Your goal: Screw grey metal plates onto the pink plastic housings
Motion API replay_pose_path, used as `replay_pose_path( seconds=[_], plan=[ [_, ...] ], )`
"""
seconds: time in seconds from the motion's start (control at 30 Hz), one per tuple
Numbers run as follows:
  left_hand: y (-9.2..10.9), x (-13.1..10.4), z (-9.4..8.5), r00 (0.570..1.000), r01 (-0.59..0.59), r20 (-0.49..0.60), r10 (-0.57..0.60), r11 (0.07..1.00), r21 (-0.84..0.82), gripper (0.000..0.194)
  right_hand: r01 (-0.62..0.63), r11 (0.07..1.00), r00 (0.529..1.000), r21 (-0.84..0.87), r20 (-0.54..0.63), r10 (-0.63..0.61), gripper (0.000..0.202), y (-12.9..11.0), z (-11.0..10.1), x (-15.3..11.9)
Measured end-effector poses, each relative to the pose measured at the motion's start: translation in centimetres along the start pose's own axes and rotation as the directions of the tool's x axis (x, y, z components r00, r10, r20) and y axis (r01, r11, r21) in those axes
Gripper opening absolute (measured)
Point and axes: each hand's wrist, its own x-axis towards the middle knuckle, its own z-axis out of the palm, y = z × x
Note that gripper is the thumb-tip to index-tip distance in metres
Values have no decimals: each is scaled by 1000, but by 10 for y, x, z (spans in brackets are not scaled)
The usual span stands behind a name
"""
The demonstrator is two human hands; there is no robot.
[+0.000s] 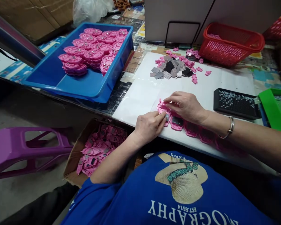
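Observation:
My left hand [149, 126] is curled at the table's front edge, its thumb and fingers closed on a pink plastic casing [162, 108] with a small grey plate in it. My right hand [187, 105] reaches over that casing's upper right side, thumb and fingertips pinched together. Whatever lies between those fingertips is hidden. Beside it, a row of similar pink casings with dark rectangular plates [177, 122] runs right along the edge, partly under my right forearm. Farther back on the white sheet [140, 90] is a pile of grey and black plates [170, 67] mixed with small pink parts [194, 78].
A blue tray [81, 90] with stacked pink parts stands at the left. A red basket [231, 43] is at the back right. Near my right forearm sit a black tray of screws [236, 103] and a green tray [271, 106]. Below are a carton [72, 159] and a purple stool [9, 147].

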Motion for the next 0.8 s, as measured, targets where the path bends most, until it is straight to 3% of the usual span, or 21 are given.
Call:
replay_pose_path(
  seconds=[0.3,0.6,0.8],
  plan=[
    [0,-1,0,1000,5,26,-5,1000,-23,32,20,999,1000,-50,7,-20,18,-2,6,6],
    [-3,-1,2,999,-39,1,39,999,22,33,14,982,995,-190,98,4,18,-8,5,16],
    [-3,-1,1,999,-48,-1,48,997,64,33,88,963,988,-256,144,-53,24,-11,6,14]
  ],
)
